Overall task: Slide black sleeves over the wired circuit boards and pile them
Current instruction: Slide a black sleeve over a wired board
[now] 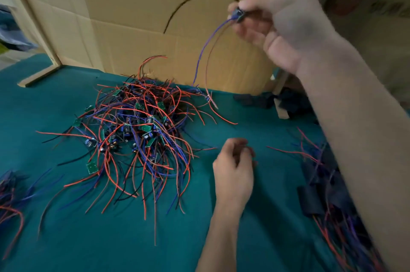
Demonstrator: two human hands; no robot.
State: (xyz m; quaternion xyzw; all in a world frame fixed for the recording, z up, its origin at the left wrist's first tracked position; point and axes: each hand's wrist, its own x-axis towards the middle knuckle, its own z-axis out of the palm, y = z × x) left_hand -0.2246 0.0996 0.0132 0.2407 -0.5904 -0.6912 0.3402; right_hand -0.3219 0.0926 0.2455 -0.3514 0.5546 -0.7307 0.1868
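Head view is showing the right hand (275, 21) pinching a wired board (238, 13) above the wire heap (137, 125), the left hand (235, 169) curling loosely, apparently holding nothing, beside that heap, so the person is needing a sleeve next.

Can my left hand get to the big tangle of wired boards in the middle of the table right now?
Probably yes. The left hand hovers over bare green cloth just right of the pile of wired boards, with nothing between them. Its fingers are curled; whether its grip holds anything is unclear. The right hand is raised well clear.

Right hand (279, 25) raised, fingers pinched together; left hand (235, 169) low, fingers loosely curled
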